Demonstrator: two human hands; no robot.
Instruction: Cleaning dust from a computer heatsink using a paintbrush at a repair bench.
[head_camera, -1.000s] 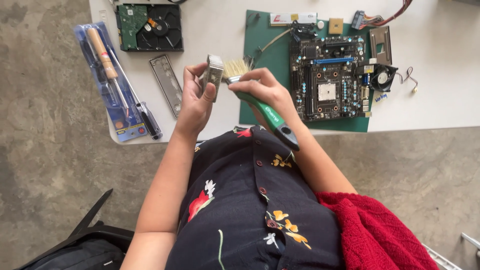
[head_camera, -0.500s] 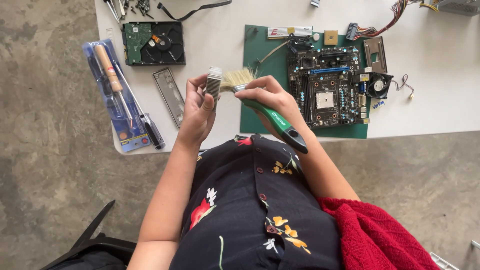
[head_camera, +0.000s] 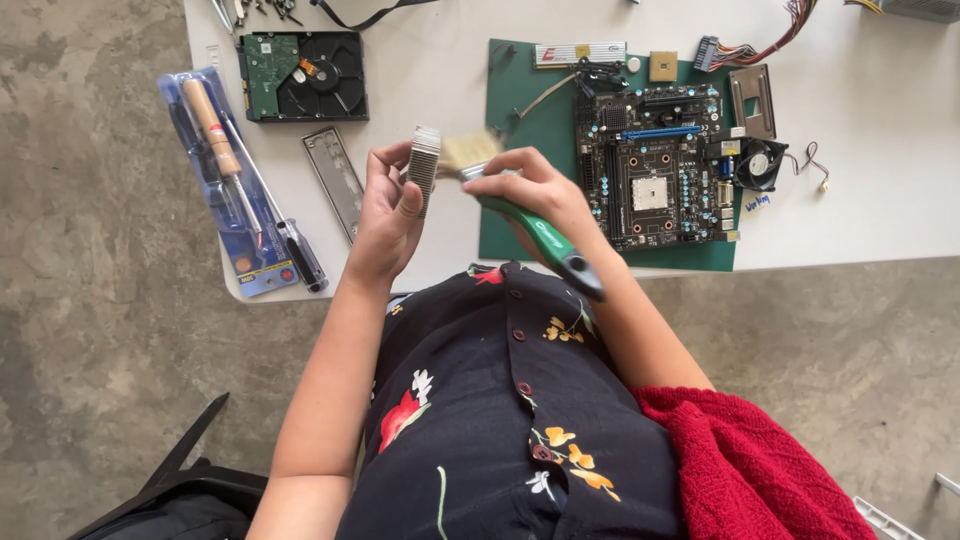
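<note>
Ribbed metal heatsink (head_camera: 424, 168) pinched in left hand (head_camera: 388, 215), green-handled bristle brush (head_camera: 500, 195) gripped in right hand (head_camera: 535, 190).

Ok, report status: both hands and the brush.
Left hand grips finned heatsink. Right hand holds green-handled brush, bristles at fins. Nothing between them.

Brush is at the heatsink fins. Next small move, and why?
Probably draw the brush along the fins of the heatsink: the left hand holds it upright above the table, and the right hand has the bristles against its top edge.
</note>
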